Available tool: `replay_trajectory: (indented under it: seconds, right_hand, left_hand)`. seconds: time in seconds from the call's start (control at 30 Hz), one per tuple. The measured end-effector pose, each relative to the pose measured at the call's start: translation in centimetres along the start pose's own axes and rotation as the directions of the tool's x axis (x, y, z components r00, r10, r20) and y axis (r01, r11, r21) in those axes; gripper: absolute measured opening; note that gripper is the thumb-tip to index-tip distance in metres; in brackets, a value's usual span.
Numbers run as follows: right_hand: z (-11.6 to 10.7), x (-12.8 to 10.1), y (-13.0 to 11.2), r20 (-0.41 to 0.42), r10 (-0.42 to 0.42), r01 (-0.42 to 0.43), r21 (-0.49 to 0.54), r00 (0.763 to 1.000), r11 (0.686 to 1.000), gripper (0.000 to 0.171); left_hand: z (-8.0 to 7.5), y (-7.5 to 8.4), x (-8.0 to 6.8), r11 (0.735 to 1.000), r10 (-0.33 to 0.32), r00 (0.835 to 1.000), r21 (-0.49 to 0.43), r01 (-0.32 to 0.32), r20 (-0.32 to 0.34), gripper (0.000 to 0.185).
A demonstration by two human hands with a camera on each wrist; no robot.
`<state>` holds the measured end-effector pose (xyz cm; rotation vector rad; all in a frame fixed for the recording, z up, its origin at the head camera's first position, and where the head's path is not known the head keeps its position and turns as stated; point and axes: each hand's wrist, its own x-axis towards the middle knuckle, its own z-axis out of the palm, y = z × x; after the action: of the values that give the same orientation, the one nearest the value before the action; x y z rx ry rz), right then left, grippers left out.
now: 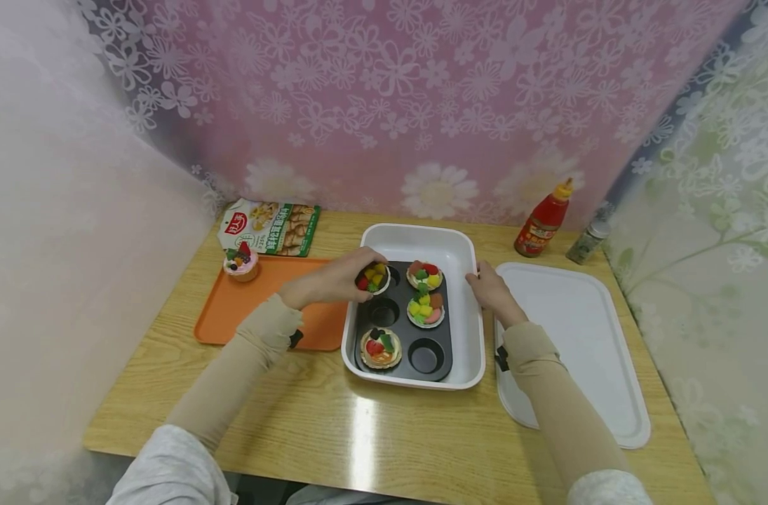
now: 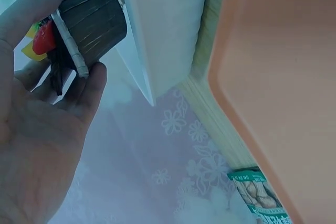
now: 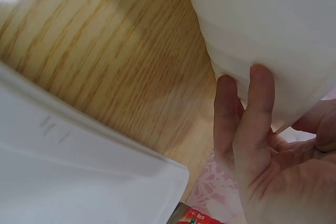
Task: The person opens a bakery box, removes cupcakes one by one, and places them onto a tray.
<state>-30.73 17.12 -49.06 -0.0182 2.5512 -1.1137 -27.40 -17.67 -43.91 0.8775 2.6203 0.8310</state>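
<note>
The person's left grip point(image 1: 333, 280) pinches a fruit cup point(image 1: 376, 278) over the far left of the black muffin pan point(image 1: 403, 332), mostly covering the well there. The right grip point(image 1: 494, 292) holds the white bin point(image 1: 464, 322) by its right wall, thumb partly hidden in the right wrist view. That view's lower edge cuts off the sauce bottle point(image 1: 541, 223); the left's cuts off the snack bag point(image 1: 273, 229).

Left arm in a beige fabric sleeve point(image 1: 232, 375): stretches from near left toward far right
Bare left hand point(image 1: 332, 277): thumb and fingers curved in a pinch
Right arm in a beige fabric sleeve point(image 1: 557, 400): angles from near right toward far left
Bare right hand point(image 1: 494, 291): gripping, fingers slightly bent
</note>
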Motion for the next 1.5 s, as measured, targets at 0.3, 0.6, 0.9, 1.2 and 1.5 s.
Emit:
replay_trajectory:
  seconds: [0.3, 0.6, 0.9, 1.2, 1.5]
  right_hand:
    - [-0.1, 0.0, -0.2, 0.012, 0.014, -0.014, 0.009, 1.0, 1.0, 0.052]
    - [0.0, 0.0, 0.0, 0.012, 0.014, -0.014, 0.011, 1.0, 1.0, 0.053]
    - [0.0, 0.1, 0.0, 0.019, 0.013, -0.013, 0.019, 1.0, 1.0, 0.053]
    - [0.1, 0.2, 0.1, 0.009, 0.012, -0.012, 0.009, 1.0, 1.0, 0.052]
    - [0.1, 0.0, -0.1, 0.011, 0.025, -0.025, 0.026, 1.0, 0.999, 0.053]
  left_hand:
    - [-1.3, -0.9, -1.2, 1.0, -0.024, 0.998, 0.017, 0.025, -0.056, 0.071]
    - [-2.8, -2.2, -2.2, 0.997, -0.073, 0.991, -0.011, 0.072, -0.114, 0.072]
    - [-3.4, -4.4, -3.4, 0.992, -0.124, 0.982, -0.048, 0.118, -0.146, 0.072]
    - [-3.4, -7.8, -4.3, 0.974, -0.228, 0.959, -0.028, 0.227, -0.166, 0.075]
    - [-3.4, -10.0, -5.0, 0.962, -0.272, 0.939, -0.04, 0.27, -0.208, 0.074]
